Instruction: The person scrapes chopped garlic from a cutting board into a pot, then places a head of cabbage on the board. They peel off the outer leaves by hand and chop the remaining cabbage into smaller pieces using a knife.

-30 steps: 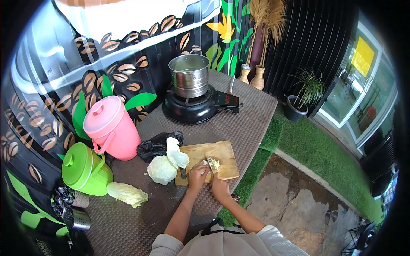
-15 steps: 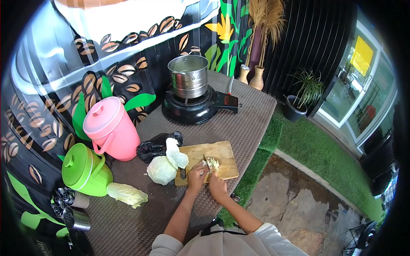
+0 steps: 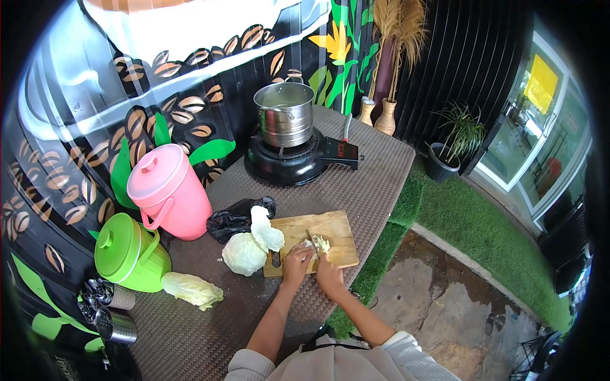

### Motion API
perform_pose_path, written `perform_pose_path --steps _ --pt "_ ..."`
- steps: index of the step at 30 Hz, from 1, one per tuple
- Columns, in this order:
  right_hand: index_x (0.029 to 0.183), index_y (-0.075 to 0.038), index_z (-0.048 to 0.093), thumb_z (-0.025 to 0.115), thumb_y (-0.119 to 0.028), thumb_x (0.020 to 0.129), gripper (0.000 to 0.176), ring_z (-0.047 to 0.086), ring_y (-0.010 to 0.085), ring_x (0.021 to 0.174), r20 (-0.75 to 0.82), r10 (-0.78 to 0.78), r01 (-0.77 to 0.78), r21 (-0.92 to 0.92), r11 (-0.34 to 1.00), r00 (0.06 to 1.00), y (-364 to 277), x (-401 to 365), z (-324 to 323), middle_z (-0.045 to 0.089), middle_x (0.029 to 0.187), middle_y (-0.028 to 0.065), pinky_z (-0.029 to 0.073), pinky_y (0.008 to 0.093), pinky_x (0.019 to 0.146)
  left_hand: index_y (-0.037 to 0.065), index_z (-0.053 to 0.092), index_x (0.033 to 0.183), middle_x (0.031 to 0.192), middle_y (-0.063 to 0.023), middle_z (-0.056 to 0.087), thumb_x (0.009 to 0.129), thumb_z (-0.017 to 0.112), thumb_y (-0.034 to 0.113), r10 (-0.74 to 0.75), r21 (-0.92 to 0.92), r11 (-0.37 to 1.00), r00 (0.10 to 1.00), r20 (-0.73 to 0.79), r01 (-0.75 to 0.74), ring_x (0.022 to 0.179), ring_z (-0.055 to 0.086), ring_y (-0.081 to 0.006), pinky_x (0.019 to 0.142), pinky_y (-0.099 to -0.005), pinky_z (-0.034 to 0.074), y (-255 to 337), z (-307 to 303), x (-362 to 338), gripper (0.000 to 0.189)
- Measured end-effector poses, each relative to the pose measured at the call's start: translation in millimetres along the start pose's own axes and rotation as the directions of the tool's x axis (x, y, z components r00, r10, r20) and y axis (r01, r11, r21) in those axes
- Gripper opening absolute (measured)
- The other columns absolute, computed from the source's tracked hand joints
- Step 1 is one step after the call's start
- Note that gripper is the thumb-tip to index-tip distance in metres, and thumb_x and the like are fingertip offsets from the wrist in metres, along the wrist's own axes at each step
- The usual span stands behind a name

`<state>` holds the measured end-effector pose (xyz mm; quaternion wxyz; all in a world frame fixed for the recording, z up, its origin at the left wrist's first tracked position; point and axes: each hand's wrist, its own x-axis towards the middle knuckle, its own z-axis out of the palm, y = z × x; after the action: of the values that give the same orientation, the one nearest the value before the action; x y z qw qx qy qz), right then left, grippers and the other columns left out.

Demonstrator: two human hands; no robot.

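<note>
Brown table [image 3: 368, 171]; right hand [image 3: 329, 277] grips knife [image 3: 311, 239].

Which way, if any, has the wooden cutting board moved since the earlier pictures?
No, the wooden cutting board shows no visible move relative to the black stove; both shift slightly together with the whole view.

Cutting board [image 3: 340, 230] of wood, smooth, matt. Pot [image 3: 284, 122] of shiny metal; stove [image 3: 270, 169] glossy black. Counter [image 3: 203, 336] rough (woven-looking); pink jug [image 3: 173, 200] smooth plastic.
</note>
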<state>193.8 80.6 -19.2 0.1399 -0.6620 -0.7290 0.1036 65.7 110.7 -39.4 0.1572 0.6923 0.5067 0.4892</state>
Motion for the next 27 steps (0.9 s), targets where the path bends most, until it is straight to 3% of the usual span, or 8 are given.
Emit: perform_pose_path --steps 4,10,12,15,18,21,24,27 --pt "0.103 0.003 0.048 0.051 -0.013 0.089 0.021 0.069 0.0364 0.069 0.139 -0.059 0.053 0.043 0.998 0.989 -4.1 11.2 -38.5 0.068 0.075 0.0197 0.057 0.0441 0.058 0.001 0.072 0.092 0.100 -0.0134 0.070 0.081 0.068 0.009 -0.042 0.015 0.999 0.999 0.020 0.041 0.109 0.061 -0.0304 0.093 -0.0392 0.048 9.8 -5.9 2.3 0.014" --pt "0.103 0.002 0.047 0.050 -0.013 0.089 0.021 0.070 0.0327 0.069 0.054 0.038 -0.035 -0.059 0.998 0.998 -14.6 -21.4 -11.4 0.067 0.073 0.0192 0.057 0.0396 0.055 0.000 0.071 0.094 0.102 -0.0131 0.069 0.082 0.067 0.008 -0.058 0.012 0.998 0.998 0.023 0.058 0.109 0.061 -0.0301 0.091 -0.0395 0.049 5.8 -3.9 1.5 0.015" --pt "0.101 0.001 0.047 0.049 -0.013 0.089 0.019 0.070 0.0315 0.069 0.033 0.001 0.003 -0.115 0.993 0.999 -15.1 -23.6 -6.8 0.067 0.072 0.0191 0.057 0.0382 0.053 0.000 0.071 0.094 0.100 -0.0127 0.070 0.082 0.067 0.007 -0.030 0.016 0.999 1.000 0.003 0.030 0.109 0.061 -0.0297 0.091 -0.0393 0.049 2.5 -3.2 1.4 0.015" --pt "0.099 0.000 0.048 0.050 -0.014 0.088 0.017 0.070 0.0322 0.068 0.066 0.026 -0.019 -0.097 0.995 0.997 -8.3 -12.0 -11.6 0.067 0.072 0.0181 0.057 0.0396 0.054 0.000 0.072 0.094 0.099 -0.0133 0.069 0.082 0.067 0.008 -0.012 0.021 1.000 1.000 0.003 0.012 0.109 0.061 -0.0295 0.091 -0.0387 0.049 2.1 -3.4 3.1 0.015" --pt "0.098 0.000 0.047 0.051 -0.014 0.088 0.017 0.070 0.0332 0.068 0.059 -0.067 0.073 -0.096 0.993 0.996 8.4 1.6 -24.1 0.067 0.073 0.0186 0.057 0.0406 0.056 0.001 0.072 0.094 0.101 -0.0143 0.069 0.082 0.067 0.007 -0.068 0.034 0.997 0.997 0.037 0.066 0.109 0.061 -0.0292 0.091 -0.0380 0.049 5.0 -3.6 3.6 0.015" --pt "0.103 0.001 0.046 0.051 -0.016 0.089 0.022 0.069 0.0358 0.068 0.115 -0.128 0.129 -0.002 0.992 0.985 13.8 2.6 -36.4 0.066 0.070 0.0204 0.056 0.0476 0.057 0.001 0.072 0.094 0.104 -0.0149 0.068 0.081 0.067 0.007 -0.094 0.015 0.995 0.995 0.036 0.094 0.109 0.060 -0.0295 0.091 -0.0378 0.049 8.8 -5.1 4.2 0.015" --pt "0.102 0.001 0.046 0.051 -0.016 0.089 0.022 0.069 0.0364 0.068 0.126 -0.089 0.094 -0.038 0.995 0.988 6.0 -14.6 -34.0 0.067 0.071 0.0208 0.056 0.0467 0.057 0.001 0.071 0.097 0.108 -0.0151 0.067 0.081 0.067 0.007 -0.041 0.068 0.997 0.999 -0.002 0.041 0.109 0.060 -0.0303 0.092 -0.0381 0.048 12.4 -6.8 4.0 0.018" --pt "0.102 0.000 0.048 0.050 -0.013 0.089 0.019 0.070 0.0308 0.067 0.061 -0.001 0.010 -0.156 0.988 0.998 -4.8 -30.0 -11.5 0.068 0.075 0.0190 0.057 0.0393 0.053 -0.001 0.069 0.103 0.113 -0.0166 0.065 0.080 0.069 0.008 0.023 0.113 0.993 0.998 -0.054 -0.017 0.111 0.059 -0.0313 0.094 -0.0384 0.047 10.2 -7.2 5.8 0.025"
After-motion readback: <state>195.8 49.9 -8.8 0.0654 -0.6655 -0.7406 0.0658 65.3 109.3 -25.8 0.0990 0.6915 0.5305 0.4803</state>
